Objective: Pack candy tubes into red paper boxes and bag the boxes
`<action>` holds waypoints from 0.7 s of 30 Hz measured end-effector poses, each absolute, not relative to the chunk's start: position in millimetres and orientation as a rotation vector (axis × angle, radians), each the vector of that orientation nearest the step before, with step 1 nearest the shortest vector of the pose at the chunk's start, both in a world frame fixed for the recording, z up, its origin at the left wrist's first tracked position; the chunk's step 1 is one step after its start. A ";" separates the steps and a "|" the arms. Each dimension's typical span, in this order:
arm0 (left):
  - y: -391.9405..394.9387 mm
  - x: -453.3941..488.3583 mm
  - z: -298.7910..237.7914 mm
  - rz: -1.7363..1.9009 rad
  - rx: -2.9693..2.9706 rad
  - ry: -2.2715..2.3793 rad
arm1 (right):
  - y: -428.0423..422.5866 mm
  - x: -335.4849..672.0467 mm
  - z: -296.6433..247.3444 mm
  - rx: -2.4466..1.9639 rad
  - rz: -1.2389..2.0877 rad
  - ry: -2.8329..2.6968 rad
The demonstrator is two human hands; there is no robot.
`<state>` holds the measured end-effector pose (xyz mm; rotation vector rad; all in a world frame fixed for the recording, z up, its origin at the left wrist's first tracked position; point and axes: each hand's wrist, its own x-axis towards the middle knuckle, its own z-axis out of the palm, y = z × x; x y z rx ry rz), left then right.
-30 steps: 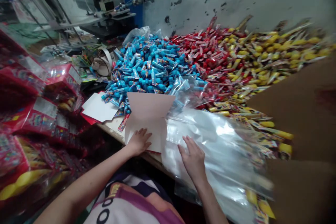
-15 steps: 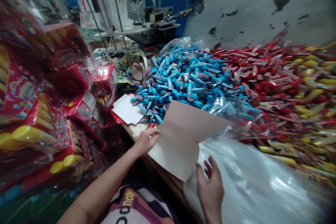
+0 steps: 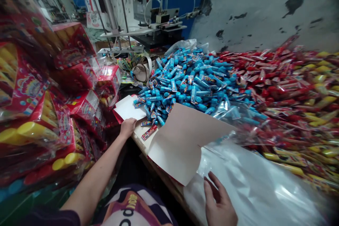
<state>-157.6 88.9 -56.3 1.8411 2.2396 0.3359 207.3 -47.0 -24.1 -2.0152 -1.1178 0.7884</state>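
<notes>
My left hand is at the near edge of a small stack of white-backed cardboard sheets, its fingers closed on that edge. My right hand is held open above the clear plastic sheeting, thumb and fingers apart and nothing between them. Between the two hands lies a larger folded cardboard sheet, pale inner side up, with a red edge showing at the bottom. A single red wrapped tube rests on the table left of this sheet. Blue wrapped tubes are heaped just behind it.
Red wrapped tubes and yellow ones pile up at the right. Clear plastic sheeting covers the near right. Filled red display boxes are stacked at the left. A machine and a tape roll stand behind.
My left hand has moved left, from beside the larger cardboard sheet to the smaller stack, uncovering the red tube. My right hand has drawn slightly back toward me. The view has shifted a little.
</notes>
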 end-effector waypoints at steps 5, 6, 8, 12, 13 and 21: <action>92.2 -167.6 -43.0 0.472 1.734 2.311 | -47.2 201.3 -20.9 -1.980 0.770 -1.102; 92.6 -168.9 -40.8 0.496 1.722 2.297 | -48.0 201.3 -21.9 -1.981 0.772 -1.096; 92.7 -171.0 -35.4 0.542 1.711 2.259 | -50.5 202.2 -25.0 -1.989 0.796 -1.087; 91.6 -173.7 -10.8 0.656 1.728 2.275 | -57.2 204.8 -31.1 -1.972 0.852 -1.090; 90.9 -173.7 -0.2 0.690 1.739 2.300 | -58.6 205.2 -31.9 -1.961 0.859 -1.094; 52.2 -144.8 122.9 1.470 1.759 2.435 | -51.5 179.0 -14.0 -1.731 0.907 -1.189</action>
